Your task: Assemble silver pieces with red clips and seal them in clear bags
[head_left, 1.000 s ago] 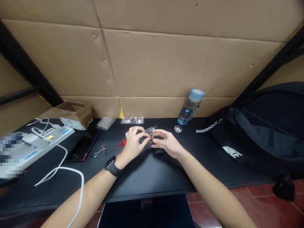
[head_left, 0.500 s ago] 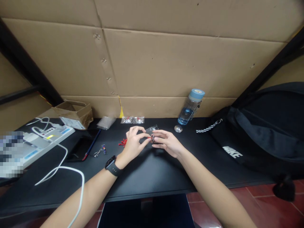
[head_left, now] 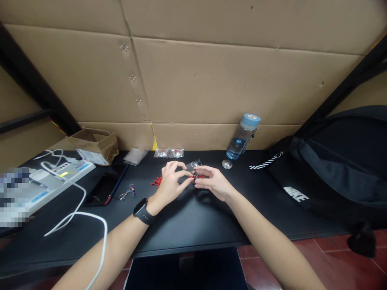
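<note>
Red floor tiles (head_left: 260, 266) lie nearest, under the front edge of a black desktop (head_left: 193, 229) that stretches out below and beyond the fingers. Work on the small round metal piece (head_left: 196, 175) looks partway along: it is up between both sets of fingertips, apart from the desktop, with a red cord (head_left: 200, 176) at it. Whether the cord passes through or is fastened is too small to tell.

On the left hand (head_left: 171, 182), thumb and forefinger come together at the cord's end, seemingly pinching it, other fingers curled above. The right hand (head_left: 216, 183) grips the metal piece, thumb below and fingers above, parted only by its width.

Left of the fingers lie a charm with a metal clasp (head_left: 128, 193) and, partly behind the left hand, a heap of red cords (head_left: 156, 181), apparently unused. Just beyond the fingertips is a clear plastic bag (head_left: 193, 164); farther right, a loose silvery dome (head_left: 226, 164). Farther back, left of the fingers, two filled clear packets (head_left: 168, 153) look untouched; to the right stands a blue-lidded water bottle (head_left: 242, 137). Behind everything rises a cardboard wall (head_left: 211, 80).
</note>
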A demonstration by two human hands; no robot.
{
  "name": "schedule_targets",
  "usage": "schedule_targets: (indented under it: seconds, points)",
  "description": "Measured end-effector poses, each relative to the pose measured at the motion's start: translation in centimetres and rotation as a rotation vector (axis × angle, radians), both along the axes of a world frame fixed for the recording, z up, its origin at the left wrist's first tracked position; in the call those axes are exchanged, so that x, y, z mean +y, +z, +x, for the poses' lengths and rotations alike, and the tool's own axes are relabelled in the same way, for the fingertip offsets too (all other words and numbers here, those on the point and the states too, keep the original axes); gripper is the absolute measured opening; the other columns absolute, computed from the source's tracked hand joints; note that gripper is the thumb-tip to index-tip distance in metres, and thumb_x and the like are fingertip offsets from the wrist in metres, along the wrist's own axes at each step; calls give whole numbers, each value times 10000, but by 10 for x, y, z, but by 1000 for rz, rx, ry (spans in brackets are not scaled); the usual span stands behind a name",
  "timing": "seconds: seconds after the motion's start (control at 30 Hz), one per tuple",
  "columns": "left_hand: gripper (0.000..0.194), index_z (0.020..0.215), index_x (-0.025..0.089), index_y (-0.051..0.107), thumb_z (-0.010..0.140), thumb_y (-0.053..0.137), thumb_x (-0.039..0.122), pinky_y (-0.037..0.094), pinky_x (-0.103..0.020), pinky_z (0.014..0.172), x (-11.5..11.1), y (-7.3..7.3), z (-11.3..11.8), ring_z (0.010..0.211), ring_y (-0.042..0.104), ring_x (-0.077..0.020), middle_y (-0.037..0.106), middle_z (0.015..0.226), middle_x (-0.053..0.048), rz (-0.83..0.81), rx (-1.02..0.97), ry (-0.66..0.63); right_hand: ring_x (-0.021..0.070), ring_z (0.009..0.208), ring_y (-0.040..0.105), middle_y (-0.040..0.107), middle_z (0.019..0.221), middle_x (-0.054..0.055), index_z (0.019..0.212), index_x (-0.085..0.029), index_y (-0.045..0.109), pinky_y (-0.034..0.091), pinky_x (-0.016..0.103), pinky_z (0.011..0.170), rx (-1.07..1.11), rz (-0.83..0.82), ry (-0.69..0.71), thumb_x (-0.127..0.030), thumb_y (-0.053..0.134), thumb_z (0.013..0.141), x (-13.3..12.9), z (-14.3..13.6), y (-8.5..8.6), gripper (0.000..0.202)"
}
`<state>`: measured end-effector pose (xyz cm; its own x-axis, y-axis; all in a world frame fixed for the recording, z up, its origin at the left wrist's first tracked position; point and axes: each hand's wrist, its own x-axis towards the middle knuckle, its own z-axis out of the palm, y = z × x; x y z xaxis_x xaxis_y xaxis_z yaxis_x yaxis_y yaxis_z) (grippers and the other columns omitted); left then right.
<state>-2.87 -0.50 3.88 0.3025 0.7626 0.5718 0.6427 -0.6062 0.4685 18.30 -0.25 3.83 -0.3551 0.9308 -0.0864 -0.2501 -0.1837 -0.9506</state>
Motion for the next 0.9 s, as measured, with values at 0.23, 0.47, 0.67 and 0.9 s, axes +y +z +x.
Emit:
schedule_targets:
  seconds: [0.23, 0.47, 0.67, 0.9]
  points:
    - [445, 1367, 240, 503, 947, 623, 327, 434, -460, 1060, 13, -16, -2, 1253, 566, -265, 594, 1333, -113, -130, -183, 4, 253, 992, 745, 694, 1246, 105, 1172, -230, 698, 653, 389, 794, -2, 21, 9, -259, 926, 640, -3, 5, 15, 580]
    - [589, 1513, 176, 358, 988, 550, 359, 378, -510, 1151, 19, -37, 3, 1403, 472, -311, 474, 1525, -177, -223, 5, -45, 242, 980, 728, 721, 1190, 92, 1163, -239, 659, 635, 411, 810, -186, 243, -189, -293, 875, 698, 6, 20, 19, 515]
    - [647, 1565, 209, 300, 986, 559, 334, 404, -484, 1118, 14, -36, 4, 1367, 515, -296, 509, 1504, -166, -248, 144, -173, 250, 970, 730, 765, 1087, 85, 1088, -219, 741, 591, 427, 915, -417, 453, -303, -311, 822, 756, 17, 38, 17, 354]
    - [431, 1456, 375, 512, 1027, 505, 417, 325, -550, 1094, 2, -34, 10, 1412, 398, -332, 481, 1497, -103, -147, 435, -202, 201, 786, 728, 793, 950, 59, 1068, -206, 792, 599, 335, 795, -745, 580, -337, -261, 782, 741, 18, 51, 20, 332]
